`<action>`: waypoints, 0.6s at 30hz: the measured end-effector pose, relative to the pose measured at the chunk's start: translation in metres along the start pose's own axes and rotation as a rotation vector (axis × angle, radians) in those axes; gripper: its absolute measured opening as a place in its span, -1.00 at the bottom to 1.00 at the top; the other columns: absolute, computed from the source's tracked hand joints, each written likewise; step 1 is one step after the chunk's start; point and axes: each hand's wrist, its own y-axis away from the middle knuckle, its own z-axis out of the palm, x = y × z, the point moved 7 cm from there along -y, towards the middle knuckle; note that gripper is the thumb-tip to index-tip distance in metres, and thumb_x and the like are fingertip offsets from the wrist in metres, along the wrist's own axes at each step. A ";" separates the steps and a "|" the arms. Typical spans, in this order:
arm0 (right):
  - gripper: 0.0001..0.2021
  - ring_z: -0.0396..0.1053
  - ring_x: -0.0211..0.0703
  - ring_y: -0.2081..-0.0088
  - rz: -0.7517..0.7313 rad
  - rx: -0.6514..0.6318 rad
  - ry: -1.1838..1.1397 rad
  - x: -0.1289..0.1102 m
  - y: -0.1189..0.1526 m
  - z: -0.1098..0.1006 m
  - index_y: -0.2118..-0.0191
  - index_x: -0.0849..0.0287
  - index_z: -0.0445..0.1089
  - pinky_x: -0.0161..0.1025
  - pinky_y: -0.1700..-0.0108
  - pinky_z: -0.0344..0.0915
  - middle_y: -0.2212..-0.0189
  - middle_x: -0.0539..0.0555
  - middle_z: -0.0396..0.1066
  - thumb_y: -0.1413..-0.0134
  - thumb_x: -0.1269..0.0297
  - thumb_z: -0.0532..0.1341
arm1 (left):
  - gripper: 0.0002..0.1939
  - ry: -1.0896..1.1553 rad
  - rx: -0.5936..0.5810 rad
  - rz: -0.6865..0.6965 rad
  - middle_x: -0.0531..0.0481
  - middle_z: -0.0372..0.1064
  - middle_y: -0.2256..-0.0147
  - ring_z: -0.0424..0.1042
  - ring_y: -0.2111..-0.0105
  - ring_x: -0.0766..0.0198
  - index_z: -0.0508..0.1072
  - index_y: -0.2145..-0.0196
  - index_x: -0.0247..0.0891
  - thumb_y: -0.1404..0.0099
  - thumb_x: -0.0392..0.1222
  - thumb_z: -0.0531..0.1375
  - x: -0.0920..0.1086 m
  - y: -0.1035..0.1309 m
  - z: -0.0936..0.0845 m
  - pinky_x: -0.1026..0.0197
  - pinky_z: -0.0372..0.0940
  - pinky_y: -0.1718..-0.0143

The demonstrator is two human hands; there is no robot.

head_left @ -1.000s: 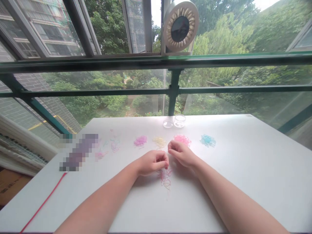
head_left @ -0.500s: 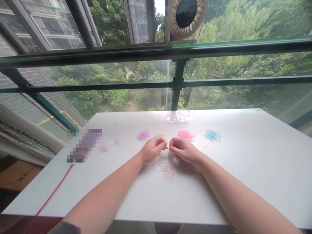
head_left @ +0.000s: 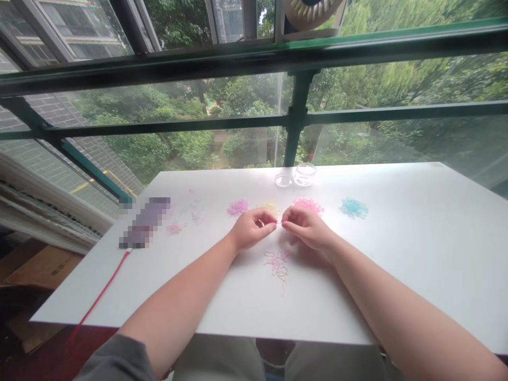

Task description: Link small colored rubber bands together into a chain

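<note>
Above the middle of the white table (head_left: pixel 416 254), my left hand (head_left: pixel 252 228) and my right hand (head_left: pixel 308 227) face each other, both closed in a pinch. A thin pinkish rubber band (head_left: pixel 279 223) stretches across the small gap between their fingertips. Just below lies a loose tangle of pink rubber bands (head_left: pixel 278 263). Behind my fingers are a yellow heap of bands (head_left: pixel 268 207), partly covered by my left hand, and a bright pink heap (head_left: pixel 310 205), partly covered by my right. A purple heap (head_left: pixel 237 207) sits left of these, a blue heap (head_left: pixel 353 207) to the right.
A clear round jar (head_left: pixel 305 175) and a shallow clear lid (head_left: pixel 283 181) stand at the table's back edge. Scattered pale and pink bands (head_left: pixel 175 227) lie at left, beside a pixelated dark object (head_left: pixel 145 223) with a red cable (head_left: pixel 103 288). Beyond is a green railing (head_left: pixel 296 116).
My view has tilted down, showing more of my lap. The fingertips remain close together, and a thin band between them now shows more plainly.
</note>
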 end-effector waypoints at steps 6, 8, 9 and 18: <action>-0.87 0.09 -0.38 0.61 -0.009 0.009 -0.018 0.000 0.000 -0.001 0.41 0.19 0.24 -0.36 0.57 0.04 0.64 -0.11 0.14 -0.03 0.26 0.18 | -0.81 -0.052 0.011 -0.014 -0.02 0.40 0.45 0.35 0.46 0.37 0.45 0.36 -0.33 -0.11 -0.14 0.23 0.000 0.000 -0.001 0.33 0.19 0.45; -0.87 0.10 -0.37 0.61 -0.004 0.007 -0.017 0.000 0.000 -0.001 0.41 0.19 0.24 -0.36 0.57 0.05 0.63 -0.10 0.14 -0.03 0.26 0.18 | -0.81 -0.085 0.020 -0.014 -0.02 0.40 0.46 0.34 0.47 0.38 0.46 0.37 -0.33 -0.11 -0.14 0.22 0.000 0.001 -0.002 0.33 0.19 0.45; -0.87 0.11 -0.37 0.61 -0.004 0.005 -0.013 0.000 0.000 -0.001 0.41 0.19 0.25 -0.36 0.57 0.06 0.63 -0.10 0.15 -0.03 0.26 0.18 | -0.81 -0.100 0.026 -0.013 -0.02 0.41 0.46 0.34 0.47 0.38 0.46 0.37 -0.33 -0.12 -0.14 0.22 0.000 0.001 -0.002 0.33 0.19 0.46; -0.92 0.08 -0.34 0.55 -0.085 -0.024 0.060 -0.008 0.002 0.002 0.45 0.20 0.26 -0.33 0.51 0.04 0.59 -0.06 0.15 0.00 0.33 0.17 | -0.82 -0.238 0.063 -0.015 0.03 0.41 0.47 0.32 0.49 0.38 0.44 0.40 -0.29 -0.15 -0.11 0.16 0.001 0.000 -0.004 0.34 0.18 0.48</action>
